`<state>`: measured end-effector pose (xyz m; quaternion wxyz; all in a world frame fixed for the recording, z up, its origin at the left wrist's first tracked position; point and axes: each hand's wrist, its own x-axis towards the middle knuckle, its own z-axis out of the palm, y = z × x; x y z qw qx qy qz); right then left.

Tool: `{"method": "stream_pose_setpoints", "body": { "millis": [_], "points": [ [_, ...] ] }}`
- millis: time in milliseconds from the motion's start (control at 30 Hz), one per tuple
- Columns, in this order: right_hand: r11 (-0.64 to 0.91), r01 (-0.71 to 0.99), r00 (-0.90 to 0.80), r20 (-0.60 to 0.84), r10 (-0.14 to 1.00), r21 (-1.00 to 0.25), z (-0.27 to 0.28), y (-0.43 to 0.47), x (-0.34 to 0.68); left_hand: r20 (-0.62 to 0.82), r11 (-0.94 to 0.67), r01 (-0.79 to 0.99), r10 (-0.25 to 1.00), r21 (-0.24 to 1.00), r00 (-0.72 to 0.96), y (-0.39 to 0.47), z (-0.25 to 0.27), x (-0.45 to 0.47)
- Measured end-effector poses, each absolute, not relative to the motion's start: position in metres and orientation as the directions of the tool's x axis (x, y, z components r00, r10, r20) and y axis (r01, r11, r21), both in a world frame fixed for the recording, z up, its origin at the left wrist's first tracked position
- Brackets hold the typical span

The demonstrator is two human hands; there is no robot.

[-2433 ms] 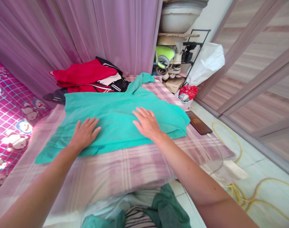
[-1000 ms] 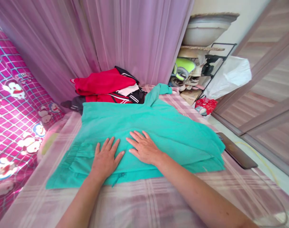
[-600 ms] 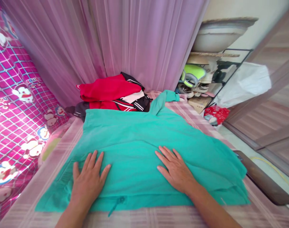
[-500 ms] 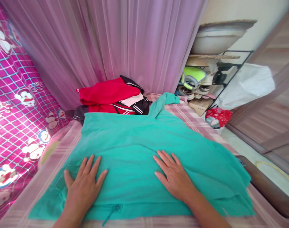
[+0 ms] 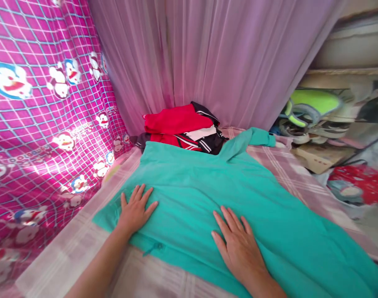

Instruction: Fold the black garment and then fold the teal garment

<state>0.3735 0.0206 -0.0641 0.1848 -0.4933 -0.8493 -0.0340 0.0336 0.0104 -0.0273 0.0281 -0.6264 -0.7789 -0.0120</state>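
Note:
A turquoise garment lies spread over a plaid bedsheet, with light creases across it. One narrow folded part, which looks like a sleeve, sticks out at its far right, and a small tab or cord hangs by the near edge. My left hand rests palm down on its left portion, fingers spread. Flat on the middle of the cloth, right of the tab, lies my right hand with its fingers stretched out. Neither hand grasps the fabric.
Red and dark clothes are heaped behind the garment, against a mauve curtain. A pink cartoon-print cloth hangs at the left. To the right stands a rack with shoes, a cardboard piece and a red bag.
The view has swung left, so the scene sits further right. My left hand has slid away from me over the garment, whose left near edge has shifted away too.

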Motion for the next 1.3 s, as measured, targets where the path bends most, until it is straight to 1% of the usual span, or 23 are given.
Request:
{"method": "stream_pose_setpoints", "body": {
  "millis": [267,500,633,767,833,967,1133,1200,1300],
  "points": [
    [0.443,0.895,-0.401,0.339,0.851,-0.054,-0.057,0.017,0.369,0.021,0.225,0.974,0.974,0.012,-0.225,0.01,-0.023,0.038],
    [0.233,0.972,-0.226,0.361,0.905,0.026,-0.058,0.003,0.372,0.002,0.214,0.974,0.977,0.075,-0.215,0.01,-0.021,0.037],
    [0.128,0.99,-0.141,0.41,0.901,0.059,-0.06,-0.012,0.385,-0.003,0.216,0.971,0.976,0.103,-0.216,0.01,-0.02,0.037],
    [0.05,0.999,-0.049,0.497,0.866,0.012,-0.063,-0.025,0.399,0.002,0.206,0.972,0.978,0.111,-0.208,0.01,-0.021,0.036],
    [0.02,0.999,-0.002,0.506,0.862,-0.03,-0.064,-0.03,0.403,0.005,0.205,0.972,0.978,0.116,-0.207,0.011,-0.021,0.036],
    [-0.02,0.995,0.062,0.457,0.887,-0.095,-0.065,-0.032,0.406,0.037,0.194,0.972,0.979,0.133,-0.201,0.011,-0.022,0.036],
    [-0.032,0.991,0.08,0.393,0.916,-0.128,-0.061,-0.031,0.404,0.139,0.151,0.972,0.974,0.18,-0.177,0.006,-0.021,0.032],
    [-0.05,0.99,0.098,0.382,0.919,-0.134,-0.06,-0.031,0.403,0.173,0.105,0.981,0.976,0.164,-0.134,0.002,-0.02,0.025],
    [-0.059,0.989,0.105,0.36,0.927,-0.137,-0.059,-0.031,0.403,0.214,0.011,0.996,0.976,0.089,-0.03,-0.004,-0.02,0.004]
  ]
}}
